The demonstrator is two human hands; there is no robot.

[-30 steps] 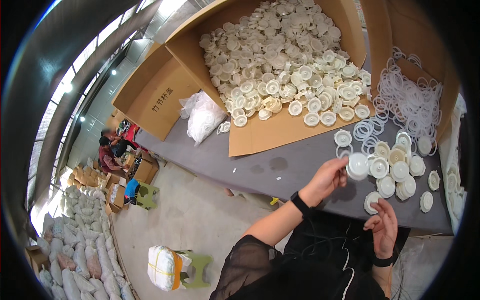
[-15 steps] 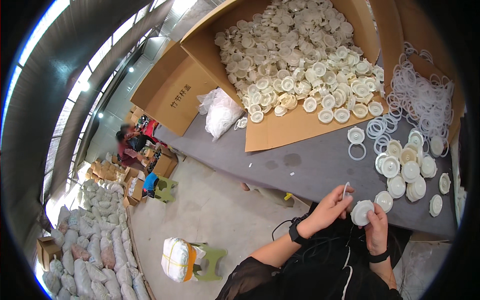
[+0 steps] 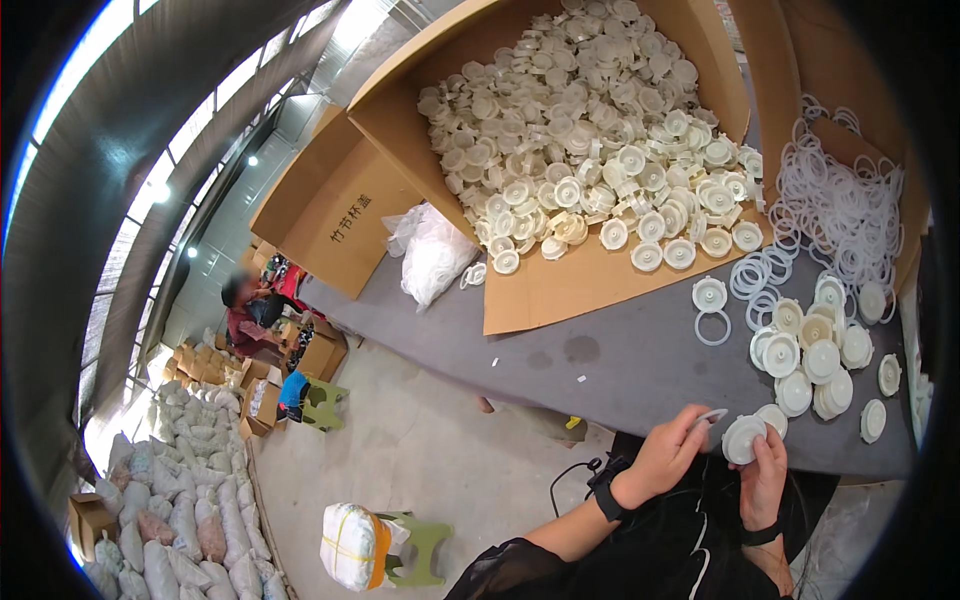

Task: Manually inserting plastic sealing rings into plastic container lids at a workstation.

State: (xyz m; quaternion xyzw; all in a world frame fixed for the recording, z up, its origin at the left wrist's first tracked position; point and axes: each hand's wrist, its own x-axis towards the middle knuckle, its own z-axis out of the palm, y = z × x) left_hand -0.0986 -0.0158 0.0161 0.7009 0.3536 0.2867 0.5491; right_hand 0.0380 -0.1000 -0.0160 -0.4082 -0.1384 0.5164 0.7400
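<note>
The head view comes from the left of two fisheye cameras worn side by side on the person's head. It faces down and forward, near above the hands and the table, wide enough to include the floor and, at far left, piled sacks.

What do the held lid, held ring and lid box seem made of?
Held lid: probably rigid plastic, whitish, low sheen, with raised moulded rim. Held ring: silicone or soft plastic, unclear which; pale, smooth-looking, thin. Lid box: likely cardboard, matte brown, flat panels.
</note>
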